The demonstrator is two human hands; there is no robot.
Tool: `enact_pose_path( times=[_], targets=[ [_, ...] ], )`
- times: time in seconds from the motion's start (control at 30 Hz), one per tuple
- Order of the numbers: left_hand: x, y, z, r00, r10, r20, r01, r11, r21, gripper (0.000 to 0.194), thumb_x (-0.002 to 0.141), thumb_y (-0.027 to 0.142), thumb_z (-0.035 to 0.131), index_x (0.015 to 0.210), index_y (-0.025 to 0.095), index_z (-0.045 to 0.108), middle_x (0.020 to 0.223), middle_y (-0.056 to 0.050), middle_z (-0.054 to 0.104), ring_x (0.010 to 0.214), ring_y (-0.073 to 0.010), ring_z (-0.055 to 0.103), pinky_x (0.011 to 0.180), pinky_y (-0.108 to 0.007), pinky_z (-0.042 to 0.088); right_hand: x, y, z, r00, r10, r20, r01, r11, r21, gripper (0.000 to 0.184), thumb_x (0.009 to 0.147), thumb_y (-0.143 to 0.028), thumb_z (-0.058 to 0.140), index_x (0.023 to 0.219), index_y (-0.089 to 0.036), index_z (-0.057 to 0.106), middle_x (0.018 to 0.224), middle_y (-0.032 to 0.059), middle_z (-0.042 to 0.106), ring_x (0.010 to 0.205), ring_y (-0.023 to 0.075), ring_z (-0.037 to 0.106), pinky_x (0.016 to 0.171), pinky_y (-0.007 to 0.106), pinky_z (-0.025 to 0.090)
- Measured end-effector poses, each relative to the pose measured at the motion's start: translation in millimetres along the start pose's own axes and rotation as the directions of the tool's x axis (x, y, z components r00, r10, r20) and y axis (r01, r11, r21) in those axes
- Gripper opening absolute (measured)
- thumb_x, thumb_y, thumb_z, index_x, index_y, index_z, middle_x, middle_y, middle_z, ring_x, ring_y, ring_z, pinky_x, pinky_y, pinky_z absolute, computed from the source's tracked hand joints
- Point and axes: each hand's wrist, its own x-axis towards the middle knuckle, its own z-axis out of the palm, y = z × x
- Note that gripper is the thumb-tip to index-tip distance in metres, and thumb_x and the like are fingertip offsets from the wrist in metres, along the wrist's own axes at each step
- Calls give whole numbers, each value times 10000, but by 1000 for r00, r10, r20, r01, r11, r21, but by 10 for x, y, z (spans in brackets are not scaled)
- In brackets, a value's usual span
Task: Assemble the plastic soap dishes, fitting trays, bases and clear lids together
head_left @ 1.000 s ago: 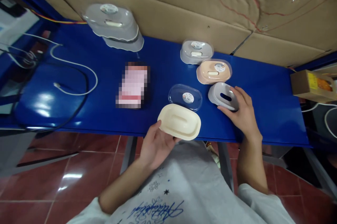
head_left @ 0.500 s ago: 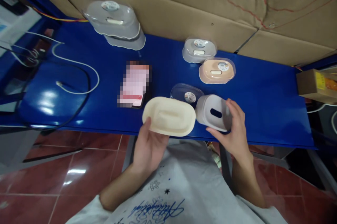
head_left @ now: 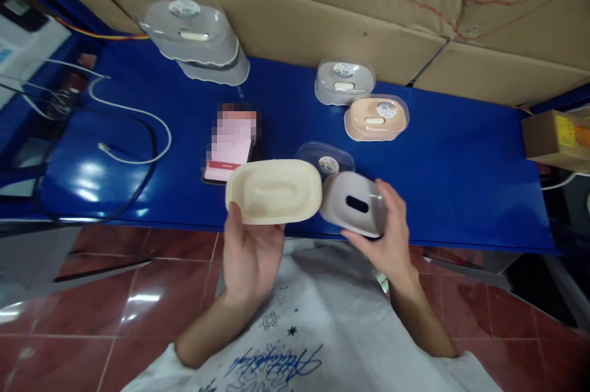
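Note:
My left hand grips a cream oval tray with a raised ridge in its middle, thumb over the near rim and fingers underneath. In my right hand is a pale grey oval cover with a dark slot through its top, held by its right end. The cover is tilted, and its left end is right beside the tray; whether they touch I cannot tell. Just behind both, on the blue table, lies a clear plastic lid with a round label, partly hidden by them.
A peach lidded box and a grey lidded box stand behind. Larger grey boxes are stacked at the back left. A phone lies left of centre, near a white cable. A cardboard box sits far right.
Both hands have shifted left with the tray and the cover. The cover has turned so its slotted top shows more. The tray now overlaps the phone's lower edge in view.

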Motion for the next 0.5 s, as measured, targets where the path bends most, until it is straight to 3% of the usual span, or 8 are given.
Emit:
enact_pose_path(
  times=[0.07, 0.13, 0.23, 0.33, 0.4, 0.5],
  targets=[
    [11, 1, -46, 1000, 3, -19, -3, 1000, -16, 441, 1061, 464, 641, 1469, 298, 661, 1499, -50, 713, 1481, -274, 587, 1152, -379, 553, 27, -10, -78, 995, 26, -98, -24, 999, 21, 970, 894, -654, 799, 1687, -325, 348, 1605, 168, 529, 1503, 436, 499, 1186, 726, 465],
    [-18, -48, -90, 998, -68, -18, 67, 998, -8, 447, 1043, 457, 669, 1451, 276, 672, 1474, -62, 730, 1460, -283, 609, 1141, -389, 565, 54, -81, -103, 994, -10, -108, 14, 999, 32, 963, 894, -695, 772, 1685, -326, 364, 1620, 170, 497, 1508, 453, 485, 1189, 745, 453],
    [-102, -180, -142, 964, -264, 25, 263, 964, 40, 525, 1003, 526, 718, 1422, 211, 691, 1375, -96, 778, 1442, -303, 625, 1177, -413, 546, 95, -268, -26, 992, -126, 7, 125, 991, 43, 1012, 891, -695, 775, 1707, -312, 314, 1629, 179, 467, 1504, 456, 481, 1185, 724, 472],
    [-162, -299, -184, 917, -387, 100, 382, 922, 68, 673, 946, 690, 712, 1390, 185, 708, 1293, -123, 804, 1424, -344, 638, 1175, -462, 552, 132, -416, 95, 981, -158, 115, 161, 987, -17, 1025, 918, -604, 792, 1729, -315, 236, 1638, 175, 461, 1508, 442, 469, 1195, 696, 471],
    [-170, -346, -210, 913, -386, 130, 376, 922, 91, 716, 889, 717, 761, 1384, 202, 709, 1258, -114, 814, 1350, -346, 690, 1136, -471, 581, 152, -444, 147, 978, -150, 145, 160, 985, -64, 1016, 937, -580, 777, 1736, -311, 209, 1650, 178, 446, 1517, 445, 448, 1206, 697, 456],
    [-153, -385, -241, 930, -336, 149, 314, 937, 153, 693, 804, 596, 903, 1389, 283, 701, 1225, -58, 826, 1243, -313, 750, 1104, -448, 602, 167, -426, 175, 979, -141, 148, 155, 985, -82, 1056, 930, -612, 769, 1747, -299, 178, 1635, 183, 451, 1509, 453, 436, 1211, 701, 449]
  ],
)
